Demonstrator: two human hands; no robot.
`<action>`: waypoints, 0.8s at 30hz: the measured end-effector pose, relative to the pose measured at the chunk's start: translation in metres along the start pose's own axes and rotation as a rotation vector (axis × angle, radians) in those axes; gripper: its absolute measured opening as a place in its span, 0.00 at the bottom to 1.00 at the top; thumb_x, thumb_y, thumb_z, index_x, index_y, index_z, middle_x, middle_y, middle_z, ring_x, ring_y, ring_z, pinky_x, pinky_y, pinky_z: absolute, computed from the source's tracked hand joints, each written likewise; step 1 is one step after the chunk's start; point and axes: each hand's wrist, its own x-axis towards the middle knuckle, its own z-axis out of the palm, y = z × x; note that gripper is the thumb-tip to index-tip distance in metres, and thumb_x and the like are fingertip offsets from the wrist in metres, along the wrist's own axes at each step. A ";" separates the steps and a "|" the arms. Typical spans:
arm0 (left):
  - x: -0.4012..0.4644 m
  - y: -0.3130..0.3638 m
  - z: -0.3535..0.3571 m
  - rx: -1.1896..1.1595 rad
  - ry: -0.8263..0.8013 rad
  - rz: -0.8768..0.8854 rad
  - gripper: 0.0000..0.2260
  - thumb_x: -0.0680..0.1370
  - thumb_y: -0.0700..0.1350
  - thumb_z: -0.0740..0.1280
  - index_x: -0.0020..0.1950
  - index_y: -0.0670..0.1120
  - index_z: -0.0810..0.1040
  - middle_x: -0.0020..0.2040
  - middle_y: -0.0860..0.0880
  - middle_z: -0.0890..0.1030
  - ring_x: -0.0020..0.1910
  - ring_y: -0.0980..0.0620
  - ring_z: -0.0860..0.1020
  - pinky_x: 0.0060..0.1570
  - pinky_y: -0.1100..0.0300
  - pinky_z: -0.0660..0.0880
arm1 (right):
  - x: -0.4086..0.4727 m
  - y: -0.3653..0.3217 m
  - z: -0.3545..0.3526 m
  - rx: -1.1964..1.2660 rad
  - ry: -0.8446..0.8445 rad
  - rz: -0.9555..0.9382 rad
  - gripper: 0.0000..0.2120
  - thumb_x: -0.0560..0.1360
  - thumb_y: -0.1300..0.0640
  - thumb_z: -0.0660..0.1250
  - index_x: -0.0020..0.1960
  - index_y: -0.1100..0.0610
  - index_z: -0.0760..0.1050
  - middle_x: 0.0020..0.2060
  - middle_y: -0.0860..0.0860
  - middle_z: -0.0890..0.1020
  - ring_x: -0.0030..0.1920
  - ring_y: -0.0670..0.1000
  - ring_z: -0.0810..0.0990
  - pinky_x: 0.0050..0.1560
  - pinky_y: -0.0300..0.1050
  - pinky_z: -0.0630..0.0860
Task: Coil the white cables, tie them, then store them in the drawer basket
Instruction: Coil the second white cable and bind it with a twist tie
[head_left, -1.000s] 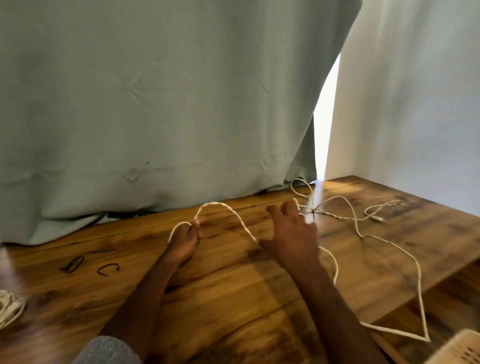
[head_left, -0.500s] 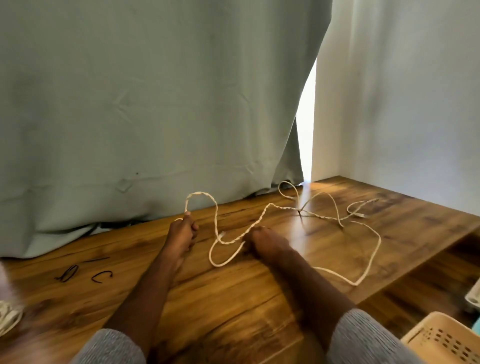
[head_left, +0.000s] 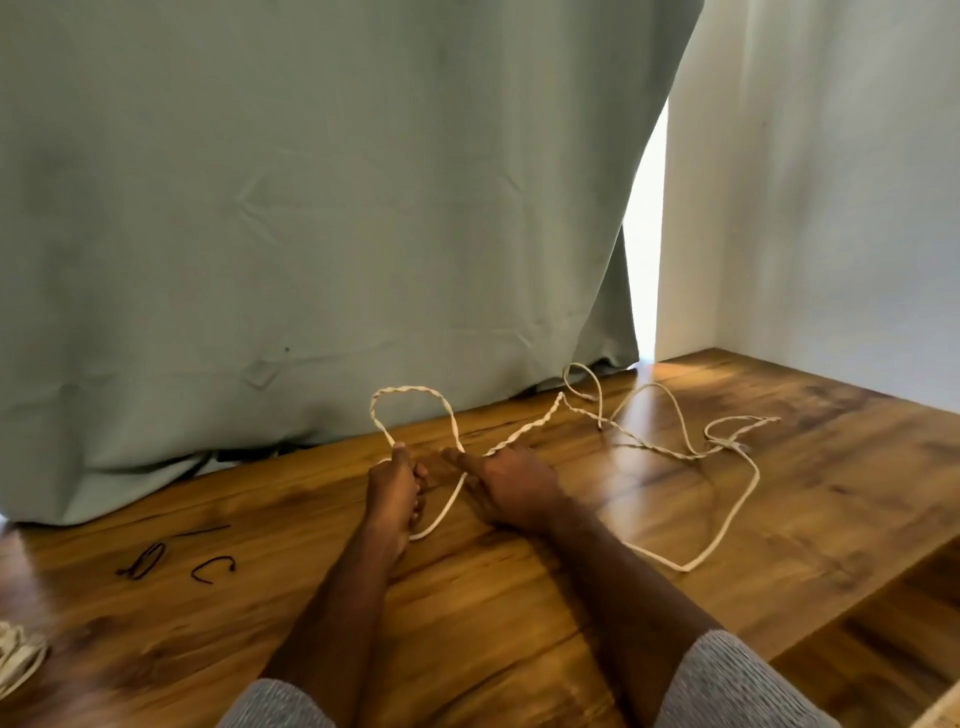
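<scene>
Since half a second ago the right hand (head_left: 511, 488) has come close to the left hand (head_left: 395, 493), and the loop of white cable (head_left: 727, 525) between them stands now taller and narrower, with its top just in front of the green curtain (head_left: 311, 208).

From the head camera, the only view, the left hand is closed, and its thumb and fingers pinch the cable at the foot of this loop. The right hand lies low on the wooden table (head_left: 519, 623), palm down, and its fingertips press or pinch the cable just beside the left hand; which of these two I cannot tell, because the back of the hand hides them.

The important relation is this: all the loose cable lies to the right and a little away from the person, in wide bends on the table up to the far right corner. So its free length goes away from the right hand, and this hand is the nearer one to draw in the next turn, while the left hand keeps the coil.

Some black ties (head_left: 150, 558) wait on the table at the left, well apart from the hands. At the left edge a part of another white coil (head_left: 18, 660) is visible. I judge that the coiling is only at its beginning.
</scene>
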 end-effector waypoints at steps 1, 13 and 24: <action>0.002 -0.001 0.003 0.012 0.020 0.019 0.22 0.84 0.55 0.53 0.39 0.43 0.75 0.27 0.49 0.69 0.23 0.52 0.64 0.25 0.62 0.59 | 0.000 -0.001 0.001 0.064 -0.012 0.020 0.28 0.81 0.50 0.61 0.80 0.45 0.58 0.46 0.56 0.82 0.46 0.57 0.80 0.49 0.50 0.76; 0.020 -0.014 0.000 0.028 0.093 0.151 0.24 0.83 0.55 0.56 0.34 0.44 0.76 0.26 0.48 0.73 0.24 0.48 0.68 0.29 0.59 0.63 | -0.015 -0.010 -0.033 1.803 -0.049 0.115 0.21 0.79 0.60 0.66 0.72 0.58 0.73 0.47 0.62 0.85 0.33 0.52 0.85 0.26 0.40 0.77; 0.024 -0.010 -0.004 0.119 0.063 0.282 0.20 0.84 0.48 0.57 0.37 0.42 0.79 0.36 0.41 0.81 0.37 0.41 0.78 0.38 0.47 0.72 | 0.053 -0.040 0.007 0.287 0.262 0.074 0.17 0.79 0.48 0.61 0.65 0.50 0.74 0.52 0.54 0.84 0.49 0.59 0.84 0.45 0.52 0.79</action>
